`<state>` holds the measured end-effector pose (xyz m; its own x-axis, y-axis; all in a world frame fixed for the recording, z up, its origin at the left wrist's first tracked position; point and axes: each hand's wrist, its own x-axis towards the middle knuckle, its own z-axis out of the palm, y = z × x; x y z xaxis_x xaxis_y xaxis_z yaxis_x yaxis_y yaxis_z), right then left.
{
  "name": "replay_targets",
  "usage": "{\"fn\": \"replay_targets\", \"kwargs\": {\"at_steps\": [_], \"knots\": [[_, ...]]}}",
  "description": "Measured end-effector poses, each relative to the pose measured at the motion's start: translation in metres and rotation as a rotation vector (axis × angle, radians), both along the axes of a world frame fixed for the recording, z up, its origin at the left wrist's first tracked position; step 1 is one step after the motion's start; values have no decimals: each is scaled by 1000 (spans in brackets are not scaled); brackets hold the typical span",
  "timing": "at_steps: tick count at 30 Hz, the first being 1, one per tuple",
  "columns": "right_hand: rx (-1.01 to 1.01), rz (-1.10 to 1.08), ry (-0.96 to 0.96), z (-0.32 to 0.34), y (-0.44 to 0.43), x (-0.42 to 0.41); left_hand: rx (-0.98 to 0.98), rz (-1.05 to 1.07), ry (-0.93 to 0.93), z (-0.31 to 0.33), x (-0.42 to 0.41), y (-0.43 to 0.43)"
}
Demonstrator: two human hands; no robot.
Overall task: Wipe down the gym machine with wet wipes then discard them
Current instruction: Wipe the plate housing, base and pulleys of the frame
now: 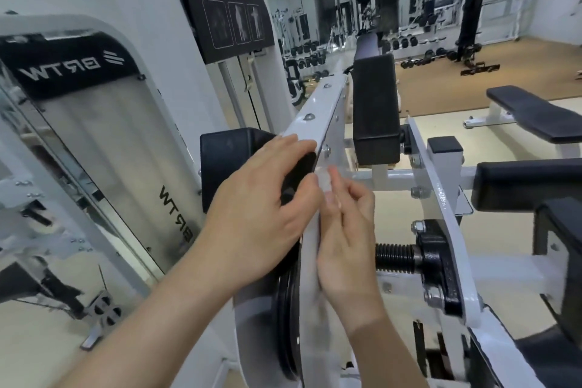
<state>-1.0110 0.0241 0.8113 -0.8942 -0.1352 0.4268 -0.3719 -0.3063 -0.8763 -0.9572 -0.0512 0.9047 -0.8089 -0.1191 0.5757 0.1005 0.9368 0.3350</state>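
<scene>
We are close against the gym machine (163, 57), whose dark placard (233, 14) reads "LATERAL RAISE". Both hands meet at its white arm (318, 110), a flat bolted plate that runs up and away from us. Our left hand (261, 208) lies on the near side of the plate, its fingers nearly straight and spread across the plate's top edge, with the thumb pointing toward the other hand. Our right hand (346, 230) is on the far side of the plate, fingers bent, pinching a small, crumpled wet wipe (325, 183) at the fingertips. The wipe touches the plate's side face, just beside the left thumb — it is blurred, so its folds cannot be read.

A black pad (374, 110) stands upright just past the arm, and a black disc (286, 309) sits under our left wrist. To the right, a coiled black spring (393, 257) joins a second white plate. Farther off — a padded bench (535, 113) and racks of dumbbells (409, 41).
</scene>
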Motion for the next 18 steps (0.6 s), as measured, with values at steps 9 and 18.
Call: {"fn": "replay_targets", "kwargs": {"at_steps": [9, 18], "knots": [[-35, 29, -145, 49, 8, -80, -8, -46, 8, 1, 1, 2], [1142, 116, 771, 119, 25, -94, -181, 14, -64, 4, -1, 0]]}}
